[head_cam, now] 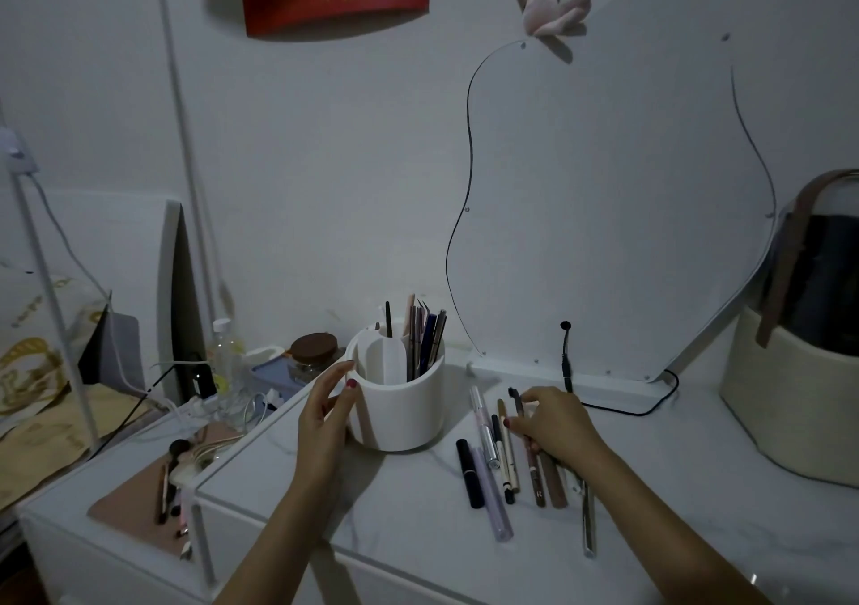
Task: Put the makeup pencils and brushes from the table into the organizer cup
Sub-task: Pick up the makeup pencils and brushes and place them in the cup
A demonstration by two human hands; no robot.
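Note:
A white round organizer cup (404, 411) with inner dividers stands on the white table (650, 502); several pencils and brushes stick up from its right compartment. My left hand (325, 411) curls around the cup's left side, thumb at the rim. To the right of the cup several makeup pencils and brushes (492, 470) lie side by side on the table. My right hand (553, 423) rests on the right end of that row, its fingers closed around a thin dark spoolie brush (523, 423). A silver tool (588, 516) lies below my right wrist.
A curvy white mirror (613, 214) on a stand rises behind the row, with a black cable (618, 407). A cream basket (790, 386) stands at the far right. Left of the table, a lower surface carries a pink pad (139, 507) with brushes, a bottle (225, 353) and a jar (313, 353).

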